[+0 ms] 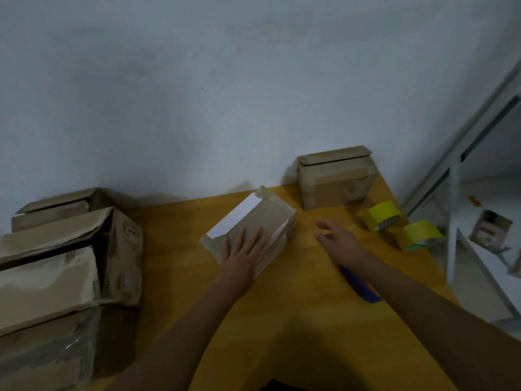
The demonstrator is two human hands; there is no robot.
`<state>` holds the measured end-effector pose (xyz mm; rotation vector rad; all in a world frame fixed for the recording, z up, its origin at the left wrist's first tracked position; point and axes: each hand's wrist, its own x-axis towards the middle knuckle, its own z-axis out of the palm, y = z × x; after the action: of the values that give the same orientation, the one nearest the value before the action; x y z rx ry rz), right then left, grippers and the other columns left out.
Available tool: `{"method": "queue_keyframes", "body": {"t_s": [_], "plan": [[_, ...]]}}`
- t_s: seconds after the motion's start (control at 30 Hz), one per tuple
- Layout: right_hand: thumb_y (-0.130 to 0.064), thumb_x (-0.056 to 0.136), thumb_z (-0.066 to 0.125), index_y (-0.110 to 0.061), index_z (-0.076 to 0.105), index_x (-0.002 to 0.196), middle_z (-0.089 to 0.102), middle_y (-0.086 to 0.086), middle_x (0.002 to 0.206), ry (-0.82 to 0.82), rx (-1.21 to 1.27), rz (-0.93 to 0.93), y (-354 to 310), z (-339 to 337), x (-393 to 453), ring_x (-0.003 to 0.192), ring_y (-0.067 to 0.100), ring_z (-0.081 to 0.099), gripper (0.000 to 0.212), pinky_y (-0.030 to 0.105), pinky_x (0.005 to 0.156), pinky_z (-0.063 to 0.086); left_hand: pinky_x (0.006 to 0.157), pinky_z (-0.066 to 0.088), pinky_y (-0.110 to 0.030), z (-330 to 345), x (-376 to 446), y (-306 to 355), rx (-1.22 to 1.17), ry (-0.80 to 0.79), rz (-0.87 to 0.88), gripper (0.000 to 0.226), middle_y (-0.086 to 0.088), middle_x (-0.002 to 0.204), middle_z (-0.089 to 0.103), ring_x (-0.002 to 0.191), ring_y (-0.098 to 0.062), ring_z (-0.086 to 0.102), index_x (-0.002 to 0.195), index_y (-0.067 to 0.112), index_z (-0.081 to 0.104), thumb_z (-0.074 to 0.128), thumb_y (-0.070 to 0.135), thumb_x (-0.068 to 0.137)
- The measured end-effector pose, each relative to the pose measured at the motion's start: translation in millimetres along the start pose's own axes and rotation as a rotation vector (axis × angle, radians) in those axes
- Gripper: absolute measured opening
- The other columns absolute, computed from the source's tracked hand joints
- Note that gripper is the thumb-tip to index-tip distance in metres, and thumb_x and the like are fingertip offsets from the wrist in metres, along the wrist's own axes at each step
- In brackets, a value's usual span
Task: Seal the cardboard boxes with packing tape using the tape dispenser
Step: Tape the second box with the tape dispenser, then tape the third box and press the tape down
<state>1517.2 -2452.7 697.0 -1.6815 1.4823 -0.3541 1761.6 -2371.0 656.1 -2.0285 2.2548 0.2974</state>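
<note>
On box [248,230]: blank wht label [235,220]

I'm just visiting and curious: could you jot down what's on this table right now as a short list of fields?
surface: wooden table against a pale wall
left hand: flat on the small box with a white label
right hand: open, above the table, holding nothing
tape: two yellow rolls at the right edge
dispenser: blue tool partly hidden under the right forearm
other boxes: one by the wall, a stack at left
</note>
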Motion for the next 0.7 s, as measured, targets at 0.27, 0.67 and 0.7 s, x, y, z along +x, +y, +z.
{"method": "queue_keyframes", "body": {"t_s": [0.27, 0.67, 0.7], "plan": [[-0.029, 0.095, 0.058, -0.007, 0.043, 0.136, 0.055, 0.016, 0.128, 0.395, 0.204, 0.137, 46.8, -100.4, 87.4, 0.119, 0.036, 0.053, 0.049, 0.049, 0.098, 0.046, 0.117, -0.009, -0.049, -33.4, 77.4, 34.5, -0.119, 0.051, -0.024, 0.077, 0.005, 0.165, -0.008, 0.147, -0.017, -0.022, 0.156, 0.035, 0.006, 0.049, 0.010, 0.098], [-0.037, 0.097, 0.051, -0.013, 0.036, 0.146, 0.048, 0.013, 0.141, 0.278, 0.378, 0.250, 87.2, -131.8, 184.3, 0.127, 0.035, 0.048, 0.056, 0.051, 0.104, 0.043, 0.116, 0.031, -0.043, -73.4, 178.1, 108.5, -0.768, -0.006, -0.267, 0.058, 0.003, 0.163, 0.018, 0.145, -0.024, 0.028, 0.152, 0.032, 0.027, 0.051, 0.022, 0.100], [-0.034, 0.098, 0.051, -0.015, 0.037, 0.145, 0.050, 0.011, 0.139, 0.277, 0.377, 0.233, 89.4, -129.2, 183.4, 0.125, 0.033, 0.050, 0.053, 0.051, 0.102, 0.045, 0.112, 0.038, -0.044, -73.6, 188.8, 112.7, -0.898, 0.010, -0.336, 0.062, 0.002, 0.159, 0.026, 0.141, -0.025, 0.035, 0.153, 0.032, 0.025, 0.052, 0.021, 0.099]]}}
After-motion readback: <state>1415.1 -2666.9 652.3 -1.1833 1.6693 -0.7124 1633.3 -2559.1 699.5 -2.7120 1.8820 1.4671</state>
